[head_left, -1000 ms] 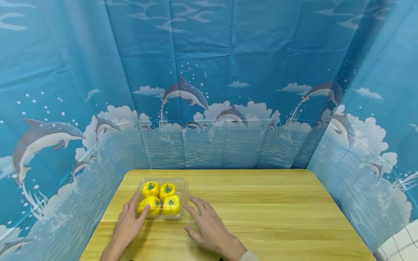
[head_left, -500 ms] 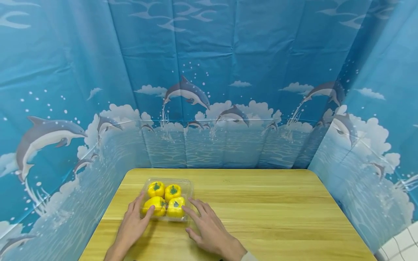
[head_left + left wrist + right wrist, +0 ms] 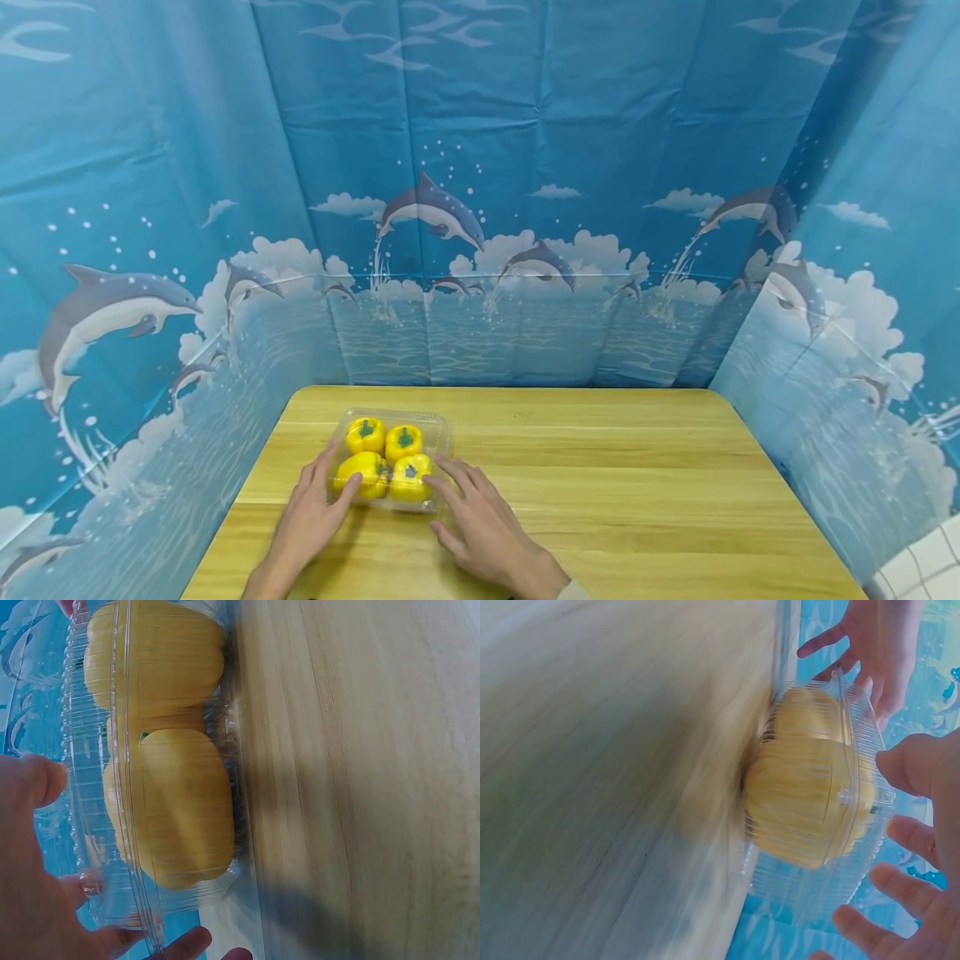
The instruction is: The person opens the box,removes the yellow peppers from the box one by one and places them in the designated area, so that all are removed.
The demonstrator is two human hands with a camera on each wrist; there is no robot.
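Note:
A clear plastic clamshell box [image 3: 438,433] sits toward the left of the table with several yellow bell peppers [image 3: 365,475] inside, green stems showing through the lid. My left hand [image 3: 311,517] lies along the box's left side, fingers extended and thumb over the front left corner. In the left wrist view, the fingertips [image 3: 191,941] reach along that side wall. My right hand [image 3: 483,521] is at the box's right side with spread fingers; its index fingertip overlaps the front right corner. Through the clear wall, the right wrist view shows yellow peppers [image 3: 802,795] close up.
The wooden table [image 3: 615,492] extends to the right of the box. Behind it and on both sides hangs a blue curtain [image 3: 480,333] printed with dolphins. White tile-patterned surface [image 3: 918,558] shows at the lower right.
The box has slid a little to the right across the table, and my left hand has moved right along with it. My right hand has barely moved, and the gap between it and the box has narrowed.

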